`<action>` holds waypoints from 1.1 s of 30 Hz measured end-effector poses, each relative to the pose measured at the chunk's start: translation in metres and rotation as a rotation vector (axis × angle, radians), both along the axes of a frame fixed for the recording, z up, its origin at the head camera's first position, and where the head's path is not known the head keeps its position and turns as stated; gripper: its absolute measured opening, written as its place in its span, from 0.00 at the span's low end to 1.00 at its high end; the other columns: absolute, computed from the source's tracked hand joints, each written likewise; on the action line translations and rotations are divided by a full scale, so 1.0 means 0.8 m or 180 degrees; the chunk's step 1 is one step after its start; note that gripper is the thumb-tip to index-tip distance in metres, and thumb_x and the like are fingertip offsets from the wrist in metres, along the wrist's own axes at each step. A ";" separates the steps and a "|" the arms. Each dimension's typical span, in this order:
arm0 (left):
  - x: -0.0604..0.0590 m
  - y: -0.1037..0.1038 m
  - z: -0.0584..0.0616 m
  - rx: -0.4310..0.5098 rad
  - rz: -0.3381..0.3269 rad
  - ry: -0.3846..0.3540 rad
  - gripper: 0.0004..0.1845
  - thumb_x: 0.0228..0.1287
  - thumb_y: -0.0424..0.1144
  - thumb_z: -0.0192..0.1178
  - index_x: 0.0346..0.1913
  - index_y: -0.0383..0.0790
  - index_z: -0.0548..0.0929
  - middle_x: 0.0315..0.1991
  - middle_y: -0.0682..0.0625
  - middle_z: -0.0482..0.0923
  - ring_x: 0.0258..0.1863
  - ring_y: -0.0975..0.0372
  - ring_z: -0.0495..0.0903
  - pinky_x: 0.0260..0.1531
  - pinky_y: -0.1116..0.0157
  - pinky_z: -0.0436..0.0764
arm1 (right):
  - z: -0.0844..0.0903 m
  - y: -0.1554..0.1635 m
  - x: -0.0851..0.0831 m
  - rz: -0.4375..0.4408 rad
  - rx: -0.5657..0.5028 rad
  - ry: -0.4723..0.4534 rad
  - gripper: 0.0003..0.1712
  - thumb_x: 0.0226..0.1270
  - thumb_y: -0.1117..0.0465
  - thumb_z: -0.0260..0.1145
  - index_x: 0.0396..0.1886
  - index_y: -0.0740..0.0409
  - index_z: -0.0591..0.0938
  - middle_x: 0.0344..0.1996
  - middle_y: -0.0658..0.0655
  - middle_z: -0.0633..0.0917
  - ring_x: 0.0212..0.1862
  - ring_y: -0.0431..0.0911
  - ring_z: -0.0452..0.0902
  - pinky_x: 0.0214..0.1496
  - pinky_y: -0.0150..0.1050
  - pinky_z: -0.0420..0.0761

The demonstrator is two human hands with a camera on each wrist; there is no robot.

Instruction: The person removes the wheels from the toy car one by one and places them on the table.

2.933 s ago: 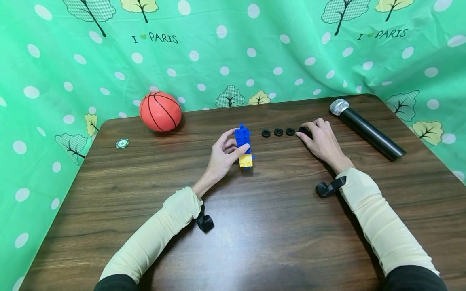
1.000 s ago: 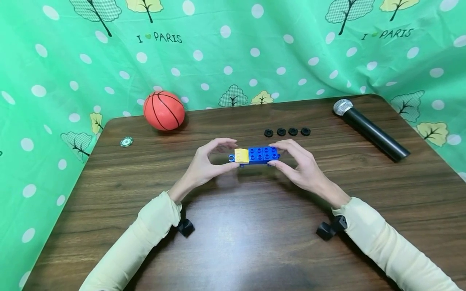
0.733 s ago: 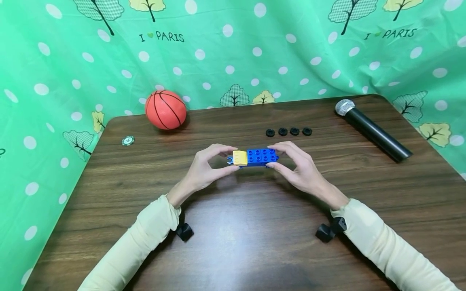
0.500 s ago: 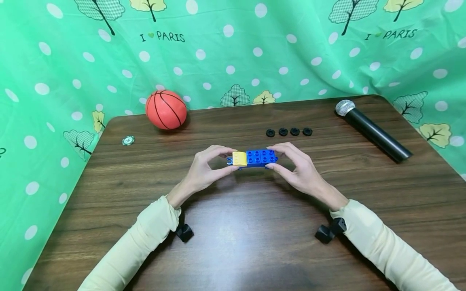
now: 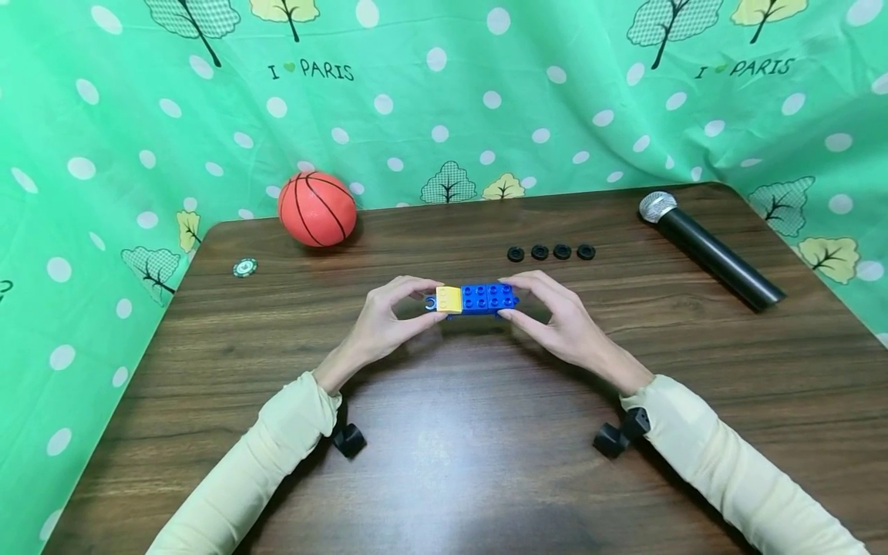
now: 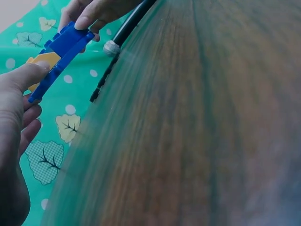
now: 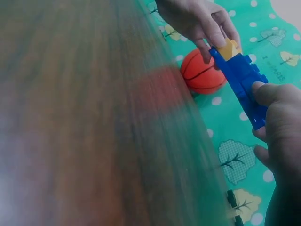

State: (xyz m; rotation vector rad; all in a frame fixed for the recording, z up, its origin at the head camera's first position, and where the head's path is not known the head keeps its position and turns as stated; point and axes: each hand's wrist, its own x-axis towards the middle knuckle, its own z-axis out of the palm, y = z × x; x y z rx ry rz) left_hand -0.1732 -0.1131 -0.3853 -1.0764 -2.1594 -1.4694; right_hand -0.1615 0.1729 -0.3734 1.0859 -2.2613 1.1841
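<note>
A toy brick car body [image 5: 486,299] of blue studded blocks with a yellow sloped block [image 5: 449,299] is held above the table, its yellow end to the left. My left hand [image 5: 380,325] pinches the yellow end between thumb and fingers. At the blue end, my right hand [image 5: 572,325] has the same pinch. In the left wrist view, the left thumb lies over the yellow block [image 6: 49,60]. The right wrist view has the right thumb pressed on the side of the blue part [image 7: 244,77]. Beyond the hands, several small black wheels [image 5: 539,252] lie in a row.
An orange-red toy basketball [image 5: 317,210] sits at the back left of the brown wooden table [image 5: 444,478], with a green-and-white poker chip [image 5: 245,267] to its left. A microphone [image 5: 714,250] lies at the back right. A green patterned cloth [image 5: 388,77] hangs behind.
My right hand has left the wheels and now also holds the toy car body. The toy has turned from lengthwise to crosswise. Lately both hands shifted it slightly left.
</note>
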 end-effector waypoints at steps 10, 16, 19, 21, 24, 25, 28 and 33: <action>0.003 -0.007 0.015 -0.0112 0.0263 -0.0205 0.20 0.52 0.28 0.71 0.50 0.33 0.82 0.43 0.45 0.82 0.43 0.51 0.78 0.44 0.54 0.77 | -0.008 -0.017 -0.018 -0.0074 -0.0007 -0.0182 0.25 0.59 0.66 0.71 0.57 0.60 0.77 0.51 0.52 0.79 0.48 0.43 0.75 0.44 0.46 0.77; -0.019 -0.016 -0.008 -0.0108 0.0303 -0.0272 0.21 0.53 0.33 0.71 0.52 0.38 0.82 0.45 0.48 0.82 0.43 0.52 0.78 0.44 0.51 0.76 | -0.010 -0.023 -0.029 -0.0139 -0.0011 -0.0310 0.24 0.61 0.63 0.70 0.57 0.59 0.78 0.50 0.50 0.80 0.48 0.44 0.75 0.45 0.46 0.76; -0.023 -0.018 -0.008 -0.0120 0.0312 -0.0322 0.22 0.53 0.33 0.71 0.53 0.37 0.82 0.46 0.46 0.81 0.44 0.50 0.78 0.46 0.52 0.76 | -0.010 -0.025 -0.034 -0.0177 0.0012 -0.0367 0.23 0.61 0.62 0.69 0.57 0.59 0.78 0.50 0.50 0.80 0.48 0.45 0.75 0.44 0.44 0.75; -0.026 -0.019 -0.011 -0.0138 0.0329 -0.0320 0.22 0.54 0.36 0.71 0.53 0.40 0.82 0.46 0.49 0.82 0.44 0.53 0.79 0.47 0.55 0.76 | -0.010 -0.027 -0.036 -0.0200 0.0032 -0.0388 0.23 0.62 0.61 0.69 0.57 0.59 0.78 0.49 0.51 0.80 0.47 0.46 0.75 0.43 0.43 0.75; -0.030 -0.020 -0.012 -0.0175 0.0360 -0.0297 0.21 0.55 0.39 0.71 0.53 0.42 0.82 0.45 0.51 0.82 0.44 0.55 0.79 0.47 0.58 0.77 | -0.012 -0.028 -0.040 -0.0235 0.0074 -0.0428 0.23 0.62 0.60 0.69 0.57 0.59 0.78 0.48 0.51 0.80 0.47 0.46 0.75 0.41 0.44 0.74; -0.032 -0.020 -0.013 -0.0193 0.0371 -0.0296 0.20 0.56 0.39 0.70 0.53 0.42 0.82 0.45 0.52 0.82 0.44 0.56 0.79 0.47 0.59 0.77 | -0.012 -0.028 -0.041 -0.0245 0.0086 -0.0443 0.23 0.62 0.59 0.69 0.57 0.59 0.78 0.48 0.51 0.80 0.47 0.46 0.76 0.41 0.44 0.74; -0.035 -0.020 -0.014 -0.0278 0.0424 -0.0319 0.20 0.56 0.40 0.70 0.53 0.42 0.82 0.45 0.52 0.82 0.44 0.57 0.79 0.46 0.61 0.77 | -0.014 -0.028 -0.045 -0.0261 0.0118 -0.0480 0.23 0.62 0.59 0.69 0.57 0.59 0.78 0.48 0.52 0.80 0.47 0.46 0.76 0.43 0.45 0.75; -0.038 -0.020 -0.014 -0.0454 0.0521 -0.0399 0.21 0.57 0.41 0.69 0.54 0.42 0.81 0.47 0.53 0.81 0.45 0.60 0.78 0.47 0.61 0.77 | -0.016 -0.030 -0.051 -0.0298 0.0176 -0.0508 0.23 0.62 0.58 0.69 0.56 0.59 0.78 0.48 0.53 0.81 0.49 0.47 0.76 0.47 0.45 0.75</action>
